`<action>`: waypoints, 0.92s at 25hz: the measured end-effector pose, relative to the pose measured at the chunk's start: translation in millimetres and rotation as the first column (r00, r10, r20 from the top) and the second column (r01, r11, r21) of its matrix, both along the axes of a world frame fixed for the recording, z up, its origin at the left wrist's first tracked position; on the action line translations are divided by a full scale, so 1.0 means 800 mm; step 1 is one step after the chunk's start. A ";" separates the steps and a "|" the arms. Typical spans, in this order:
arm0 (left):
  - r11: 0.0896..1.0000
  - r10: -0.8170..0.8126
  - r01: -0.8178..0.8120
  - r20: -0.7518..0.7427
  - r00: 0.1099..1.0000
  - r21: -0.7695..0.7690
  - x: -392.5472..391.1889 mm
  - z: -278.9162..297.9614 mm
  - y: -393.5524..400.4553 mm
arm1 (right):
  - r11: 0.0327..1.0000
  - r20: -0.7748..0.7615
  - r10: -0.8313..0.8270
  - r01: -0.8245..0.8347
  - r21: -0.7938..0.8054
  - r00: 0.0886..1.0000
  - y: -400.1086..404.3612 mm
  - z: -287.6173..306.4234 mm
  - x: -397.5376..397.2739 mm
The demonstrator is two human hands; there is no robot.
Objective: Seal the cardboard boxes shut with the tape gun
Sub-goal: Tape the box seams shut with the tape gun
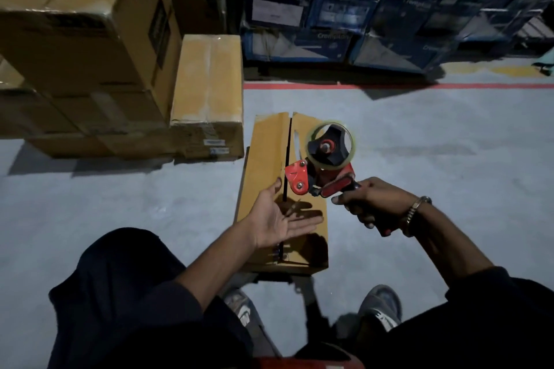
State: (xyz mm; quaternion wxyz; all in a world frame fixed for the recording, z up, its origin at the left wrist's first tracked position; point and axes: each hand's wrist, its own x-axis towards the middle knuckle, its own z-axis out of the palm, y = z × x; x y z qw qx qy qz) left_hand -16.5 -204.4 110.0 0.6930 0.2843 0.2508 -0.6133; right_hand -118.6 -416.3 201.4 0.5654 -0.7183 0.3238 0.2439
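Observation:
A narrow cardboard box [263,153] lies on the grey floor in front of me, its two top flaps meeting along a dark open seam. Over its right flap my right hand [371,204] grips the handle of a red and black tape gun [317,171] with a roll of clear tape on top. The gun's red front plate sits just above the seam. Palm up, my left hand [278,216] hovers over the near part of the box with straight fingers, holding nothing.
A taped cardboard box [209,81] stands left of the open one, beside a tall stack of larger cartons [81,39]. Blue printed cartons [359,24] line the back behind a red floor line [389,86]. My knees and shoes are at the bottom.

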 end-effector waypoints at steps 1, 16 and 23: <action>1.000 -0.007 0.007 -0.010 1.000 -0.017 0.007 0.005 0.000 | 0.999 0.029 0.040 -0.039 -0.023 0.999 -0.003 0.000 0.004; 0.904 -0.409 0.291 0.429 0.806 0.314 0.060 0.023 0.019 | 0.960 0.158 0.274 -0.261 -0.098 0.949 -0.050 -0.006 -0.005; 0.820 -0.524 0.214 0.546 0.654 0.531 0.073 0.017 0.102 | 0.922 0.228 0.379 -0.344 -0.178 0.897 -0.003 -0.060 -0.031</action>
